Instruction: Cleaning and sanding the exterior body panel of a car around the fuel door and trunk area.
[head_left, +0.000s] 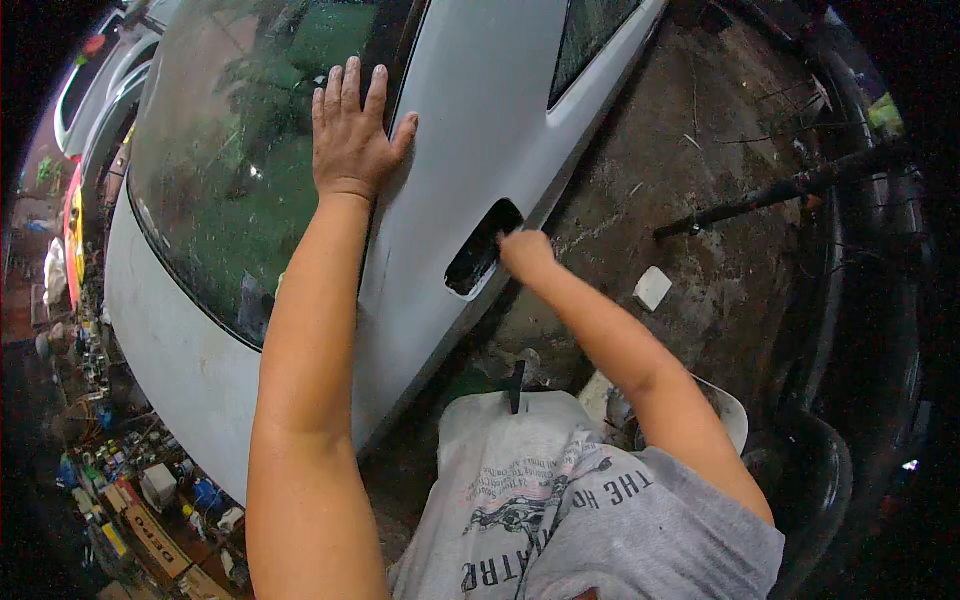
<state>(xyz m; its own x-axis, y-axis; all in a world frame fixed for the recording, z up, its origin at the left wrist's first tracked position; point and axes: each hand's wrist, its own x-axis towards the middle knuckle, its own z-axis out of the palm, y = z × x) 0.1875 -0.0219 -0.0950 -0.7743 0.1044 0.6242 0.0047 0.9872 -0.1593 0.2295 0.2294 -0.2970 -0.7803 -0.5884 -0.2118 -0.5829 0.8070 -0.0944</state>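
A pale grey car body lies before me, with a large curved window on its left side. My left hand is spread flat, its fingers over the glass and its thumb towards the painted pillar. In the lower part of the panel is a rounded, elongated opening with a dark inside and a pale worn rim. At that opening's right edge, my right hand is curled with its fingertips hidden. Whether it grips the rim or a small thing cannot be made out.
A white block lies on the stained concrete floor. Beyond it, a dark bar slants across on the right, near dark glossy bodywork. Boxes, bottles and small parts clutter the lower left. A smaller side window shows at the top.
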